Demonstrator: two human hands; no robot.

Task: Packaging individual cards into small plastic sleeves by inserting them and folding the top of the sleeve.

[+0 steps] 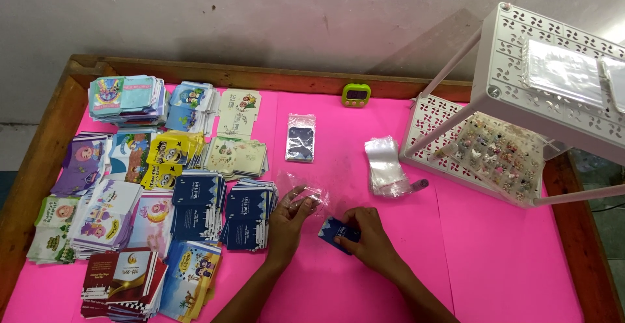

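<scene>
My left hand (286, 222) pinches a small clear plastic sleeve (306, 196) just above the pink table (508, 264). Close beside it, my right hand (371, 235) holds a small dark blue card (335, 232) against the table surface, its corner pointing toward the sleeve. The card and sleeve are a short way apart. Immediately left of my left hand lie piles of matching dark blue cards (249, 215).
Several stacks of colourful printed cards (130, 186) fill the table's left half. A filled sleeve with a dark card (300, 139), a bundle of clear sleeves (385, 167), a green timer (356, 94) and a white perforated rack (521, 101) with small trinkets stand to the right. A wooden rim (39, 160) borders the table.
</scene>
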